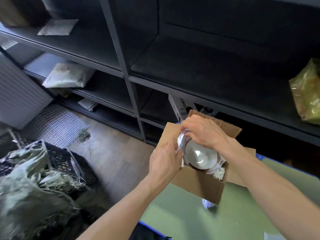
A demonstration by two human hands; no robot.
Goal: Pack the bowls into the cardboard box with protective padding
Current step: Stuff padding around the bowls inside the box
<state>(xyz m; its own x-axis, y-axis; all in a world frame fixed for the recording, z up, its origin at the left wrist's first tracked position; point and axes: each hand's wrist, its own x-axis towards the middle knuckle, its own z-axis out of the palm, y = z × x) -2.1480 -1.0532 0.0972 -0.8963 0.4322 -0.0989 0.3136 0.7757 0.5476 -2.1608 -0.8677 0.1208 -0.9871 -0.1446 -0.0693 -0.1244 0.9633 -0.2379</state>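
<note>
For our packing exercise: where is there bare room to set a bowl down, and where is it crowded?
Free: the green surface between the cardboard box and the blue edge, beside the white paper. Crowded: inside the box, where the bowl, padding, left hand and right hand fill it.

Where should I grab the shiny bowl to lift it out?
Probably by its rim, from straight above: the bowl sits low in the cardboard box, with walls and white padding close around its sides. The near rim is free; the left hand and right hand crowd the far-left edge.
</note>
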